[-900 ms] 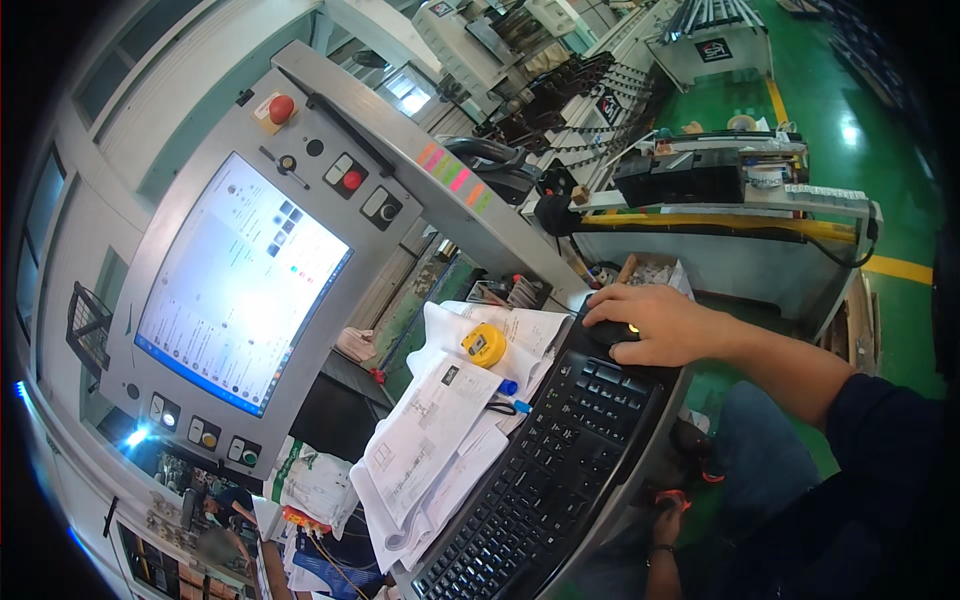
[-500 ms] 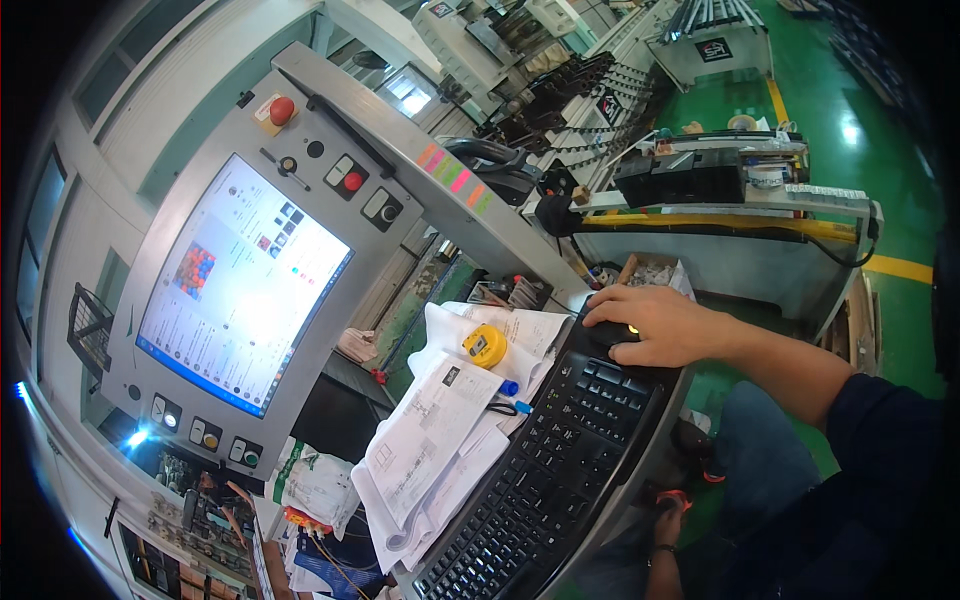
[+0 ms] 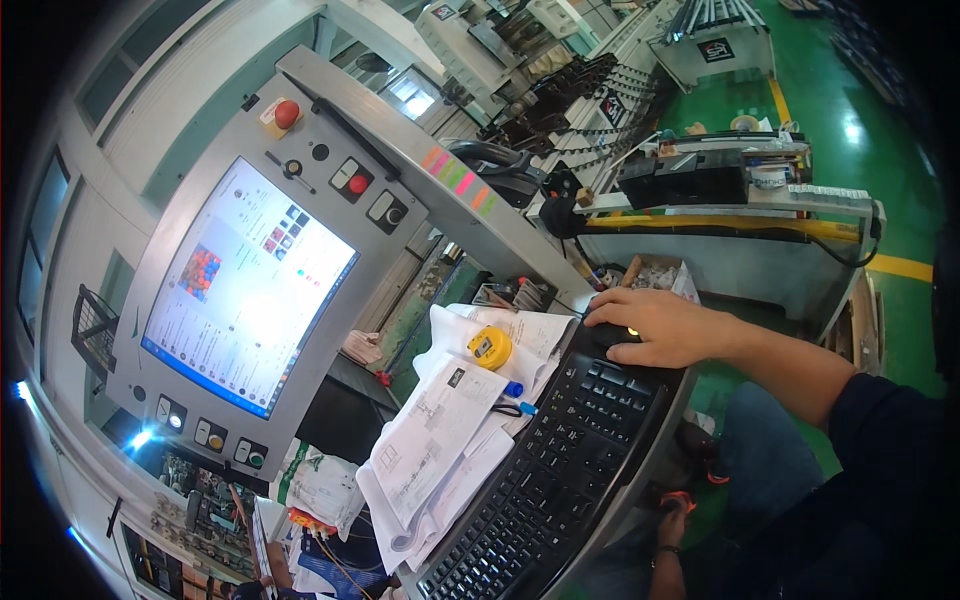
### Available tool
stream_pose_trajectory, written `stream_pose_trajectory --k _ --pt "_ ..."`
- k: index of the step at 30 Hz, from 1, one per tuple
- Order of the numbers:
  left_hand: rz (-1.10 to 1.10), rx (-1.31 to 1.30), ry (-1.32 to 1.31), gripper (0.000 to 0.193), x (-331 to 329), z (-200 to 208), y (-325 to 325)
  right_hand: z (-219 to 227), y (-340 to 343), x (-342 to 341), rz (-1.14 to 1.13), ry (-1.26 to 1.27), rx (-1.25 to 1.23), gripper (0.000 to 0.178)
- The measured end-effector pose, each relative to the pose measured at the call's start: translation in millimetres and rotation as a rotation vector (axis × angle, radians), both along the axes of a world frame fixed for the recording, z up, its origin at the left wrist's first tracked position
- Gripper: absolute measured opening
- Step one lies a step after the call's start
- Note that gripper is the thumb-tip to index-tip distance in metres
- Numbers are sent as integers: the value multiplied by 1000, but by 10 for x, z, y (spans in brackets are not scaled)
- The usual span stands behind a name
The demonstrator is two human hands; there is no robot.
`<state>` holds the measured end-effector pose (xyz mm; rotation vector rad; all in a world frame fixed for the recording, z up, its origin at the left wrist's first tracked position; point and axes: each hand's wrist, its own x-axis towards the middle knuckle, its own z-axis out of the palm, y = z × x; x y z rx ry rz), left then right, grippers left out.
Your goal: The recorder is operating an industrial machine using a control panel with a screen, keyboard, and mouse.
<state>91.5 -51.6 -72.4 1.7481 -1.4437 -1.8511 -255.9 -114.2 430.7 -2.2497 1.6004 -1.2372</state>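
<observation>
My right hand (image 3: 655, 325) is closed over a dark computer mouse (image 3: 603, 335) at the upper end of a black keyboard (image 3: 545, 480). Lower down, my left hand (image 3: 672, 522) hangs beside a red-orange patch that looks like part of a shoe; its small, dim fingers cannot be made out. On the tilted grey control panel, a lit screen (image 3: 250, 290) shows a page with text, small pictures and a larger picture of coloured balls. Printed drawing sheets (image 3: 425, 440) lie left of the keyboard, with a yellow tape measure (image 3: 490, 347) and a blue-capped pen (image 3: 513, 389) on them.
A red mushroom button (image 3: 287, 113), switches and lit buttons surround the screen. A white bag (image 3: 325, 485) stands below the panel. Behind the mouse are a machine rail (image 3: 720, 225) and a black box (image 3: 683, 178). Another person's arm (image 3: 278, 568) shows at the lower left.
More small pictures show on the screen. Another person's arm and a thin flat sheet or board have come into view at the lower left. My right hand stays on the mouse.
</observation>
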Motion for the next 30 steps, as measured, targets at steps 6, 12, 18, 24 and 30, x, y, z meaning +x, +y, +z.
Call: stream_pose_trajectory --k 6,12,18,24,30 --pt "15 6 12 53 -39 261 6 -2 -9 0 6 17 -6 51" --pt "28 12 23 53 -43 335 -2 -2 -11 3 1 8 6 51" --pt "41 20 35 53 -63 249 -3 6 6 9 -6 1 -4 52" --pt "53 32 47 52 -14 -57 10 -6 38 12 -55 -36 -10 52" --pt "-45 -74 -29 52 -64 -422 24 -16 43 6 -78 -51 -54 52"
